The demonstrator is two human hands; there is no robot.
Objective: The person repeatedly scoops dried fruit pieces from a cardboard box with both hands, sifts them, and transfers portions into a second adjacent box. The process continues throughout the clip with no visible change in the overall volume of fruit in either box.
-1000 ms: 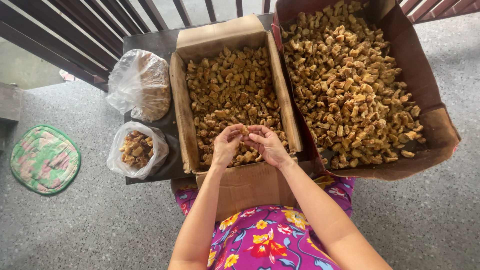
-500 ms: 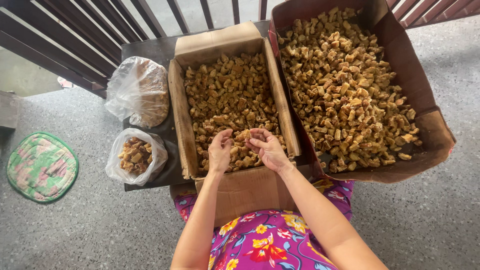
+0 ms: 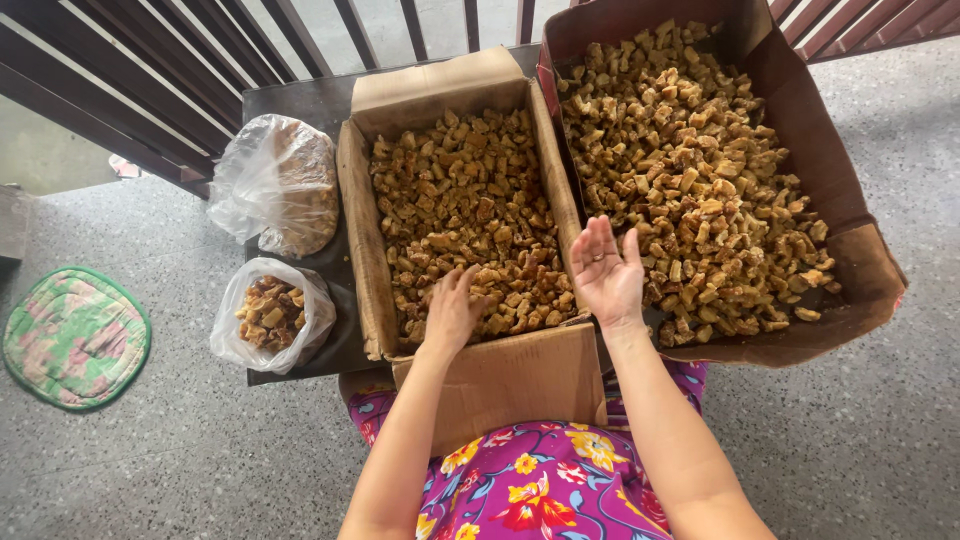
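Observation:
Two cardboard boxes hold heaps of small golden-brown chunks. My left hand (image 3: 452,310) rests palm down on the chunks (image 3: 465,215) at the near end of the smaller middle box (image 3: 361,262); whether it holds any I cannot tell. Raised with the palm up and the fingers spread, my right hand (image 3: 606,272) holds nothing. It hovers over the gap between that box and the larger right box (image 3: 838,188), close to its pile of chunks (image 3: 690,160).
Both boxes sit on a dark low table (image 3: 300,100). At its left lie a large knotted plastic bag (image 3: 280,185) and a smaller open bag of chunks (image 3: 268,315). A green patterned mat (image 3: 72,338) lies on the speckled floor. Dark railing bars (image 3: 130,70) run behind.
My hands were together over the near end of the middle box, working at a chunk. Now they have parted: the right has lifted and opened toward the larger box, the left stays on the pile.

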